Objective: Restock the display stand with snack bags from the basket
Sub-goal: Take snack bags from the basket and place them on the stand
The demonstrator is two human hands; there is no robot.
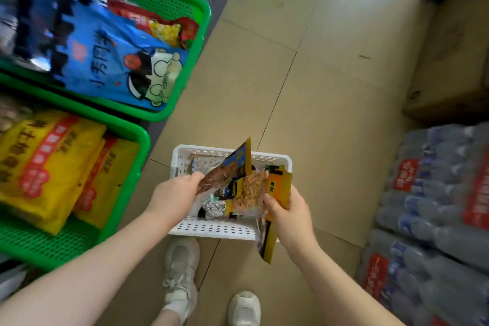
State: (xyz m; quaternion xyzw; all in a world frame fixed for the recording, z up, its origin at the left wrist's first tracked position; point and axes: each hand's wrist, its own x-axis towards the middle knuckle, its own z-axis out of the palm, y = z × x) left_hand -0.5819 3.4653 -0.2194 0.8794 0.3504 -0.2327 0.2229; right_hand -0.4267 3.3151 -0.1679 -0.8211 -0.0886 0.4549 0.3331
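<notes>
1. Two hands are over the white basket (211, 229) on the floor (304, 87), so by my reading this is the picking step: bags are being gathered out of the basket and nothing has reached the display stand yet.
2. The left hand (176, 194) reaches in from the near left, palm turned down, its fingers (197, 177) pinching the lower corner of a brown and blue snack bag (227, 169) that tips up above the basket's far rim.
3. The right hand (287, 216) comes in from the near right with the wrist straight; thumb and fingers are pressed onto a bunch of yellow snack bags (279, 188), one of them hanging down past the basket's near wall.
4. More packets lie inside the basket between the hands, a crinkled silver one (213, 208) among them, so there is stock left to lift.
5. Over on the left sit the green trays (132, 130) of the stand: the far one holds blue bags (111, 61), the near one yellow bags (50, 164).
6. The next move, I'd say, calls for lifting both handfuls clear of the rim and swinging left to a tray with room; the near tray shows bare mesh at its near end.
7. Which tray suits these bags, I cannot tell from here.
8. Bottled water packs (436, 219) are stacked on the right, well apart from the work.
</notes>
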